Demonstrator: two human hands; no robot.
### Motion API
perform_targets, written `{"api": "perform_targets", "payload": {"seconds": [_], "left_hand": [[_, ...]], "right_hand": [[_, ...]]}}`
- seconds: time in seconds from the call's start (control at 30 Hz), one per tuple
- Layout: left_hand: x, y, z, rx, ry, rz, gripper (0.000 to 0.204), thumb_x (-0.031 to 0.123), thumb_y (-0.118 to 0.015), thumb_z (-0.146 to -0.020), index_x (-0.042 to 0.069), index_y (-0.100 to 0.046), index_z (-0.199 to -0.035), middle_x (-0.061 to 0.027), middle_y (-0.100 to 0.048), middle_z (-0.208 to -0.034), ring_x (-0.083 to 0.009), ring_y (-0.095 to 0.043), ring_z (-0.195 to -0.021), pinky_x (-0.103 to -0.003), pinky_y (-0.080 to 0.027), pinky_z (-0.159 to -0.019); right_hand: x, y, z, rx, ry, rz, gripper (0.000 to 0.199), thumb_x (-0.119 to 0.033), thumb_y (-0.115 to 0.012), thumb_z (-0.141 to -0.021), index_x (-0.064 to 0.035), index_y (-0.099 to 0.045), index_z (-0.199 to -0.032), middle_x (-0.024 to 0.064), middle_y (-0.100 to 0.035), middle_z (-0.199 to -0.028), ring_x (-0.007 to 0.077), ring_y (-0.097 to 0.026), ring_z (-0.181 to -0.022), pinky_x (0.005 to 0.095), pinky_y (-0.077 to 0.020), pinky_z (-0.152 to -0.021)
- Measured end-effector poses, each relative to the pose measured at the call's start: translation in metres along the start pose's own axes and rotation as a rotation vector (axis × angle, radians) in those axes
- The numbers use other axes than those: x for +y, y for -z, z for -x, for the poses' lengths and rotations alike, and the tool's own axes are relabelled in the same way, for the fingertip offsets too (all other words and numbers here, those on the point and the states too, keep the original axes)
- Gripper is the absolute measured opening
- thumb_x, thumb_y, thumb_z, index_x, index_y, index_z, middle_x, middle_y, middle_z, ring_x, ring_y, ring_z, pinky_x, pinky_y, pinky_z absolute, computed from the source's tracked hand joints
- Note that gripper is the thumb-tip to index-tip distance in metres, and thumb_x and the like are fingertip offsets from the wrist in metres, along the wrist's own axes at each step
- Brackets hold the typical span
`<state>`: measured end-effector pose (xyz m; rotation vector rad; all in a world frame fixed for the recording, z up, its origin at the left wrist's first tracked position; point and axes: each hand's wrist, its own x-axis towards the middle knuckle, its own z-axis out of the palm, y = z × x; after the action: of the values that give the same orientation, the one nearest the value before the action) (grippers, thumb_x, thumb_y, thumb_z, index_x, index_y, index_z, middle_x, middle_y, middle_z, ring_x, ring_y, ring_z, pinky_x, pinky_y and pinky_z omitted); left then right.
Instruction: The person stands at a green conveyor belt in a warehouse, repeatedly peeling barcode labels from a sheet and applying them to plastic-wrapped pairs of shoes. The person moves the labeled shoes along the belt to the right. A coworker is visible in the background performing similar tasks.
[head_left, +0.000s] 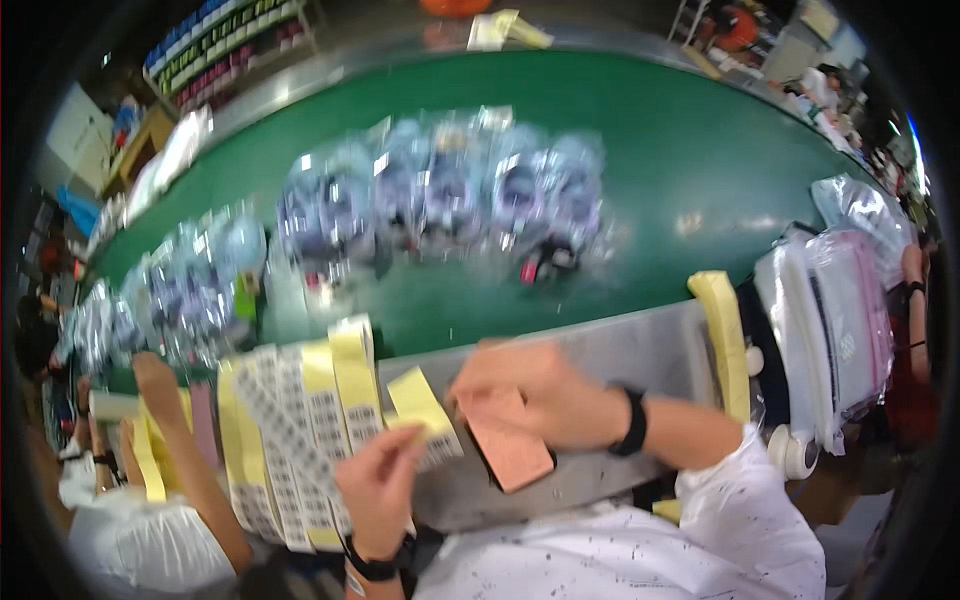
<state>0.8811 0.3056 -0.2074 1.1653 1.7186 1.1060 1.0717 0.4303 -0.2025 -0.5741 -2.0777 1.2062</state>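
My left hand (pixel 378 488) pinches the lower edge of a short strip of label stickers (pixel 420 402), yellow-backed with white printed labels. My right hand (pixel 525 385) is beside the strip's right edge, fingers curled in and blurred; what they hold, if anything, I cannot make out. Under that hand a salmon-coloured card or pad (pixel 512 452) lies tilted on a thin dark thing, its upper part covered by my fingers. Left of my hands, long yellow and white label strips (pixel 300 430) hang side by side over the metal ledge (pixel 620 345).
Clear bags holding bluish round items (pixel 440 190) stand in rows on the green belt (pixel 690 150), with more bags (pixel 190 285) at left. A folded yellow strip (pixel 722 335) and stacked plastic-wrapped packs (pixel 825 330) sit at right. A co-worker's arm (pixel 195 465) reaches in at left.
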Motion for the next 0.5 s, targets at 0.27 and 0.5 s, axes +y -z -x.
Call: {"api": "perform_targets", "payload": {"seconds": [0.27, 0.5], "left_hand": [[0.015, -0.004, -0.004, -0.009, -0.216, 0.079, 0.02, 0.001, -0.056, -0.083, -0.004, -0.061, -0.102, -0.0083, -0.063, -0.086, -0.0119, -0.058, -0.077, -0.024, -0.046, -0.067], [0.029, -0.003, -0.028, -0.044, -0.259, 0.127, 0.024, 0.001, -0.056, -0.084, -0.002, -0.058, -0.108, -0.0074, -0.063, -0.087, -0.0108, -0.057, -0.075, -0.023, -0.045, -0.065]], "right_hand": [[-0.001, -0.048, 0.038, 0.176, 0.141, 0.112, 0.01, -0.017, -0.06, -0.084, -0.0074, -0.063, -0.086, 0.0034, -0.057, -0.078, 0.0215, -0.055, -0.074, 0.0309, -0.0385, -0.07], [-0.002, -0.049, 0.044, 0.251, 0.259, 0.299, 0.006, -0.009, -0.064, -0.075, -0.0039, -0.062, -0.076, 0.0093, -0.057, -0.077, 0.0275, -0.054, -0.075, 0.0367, -0.0441, -0.066]]}}
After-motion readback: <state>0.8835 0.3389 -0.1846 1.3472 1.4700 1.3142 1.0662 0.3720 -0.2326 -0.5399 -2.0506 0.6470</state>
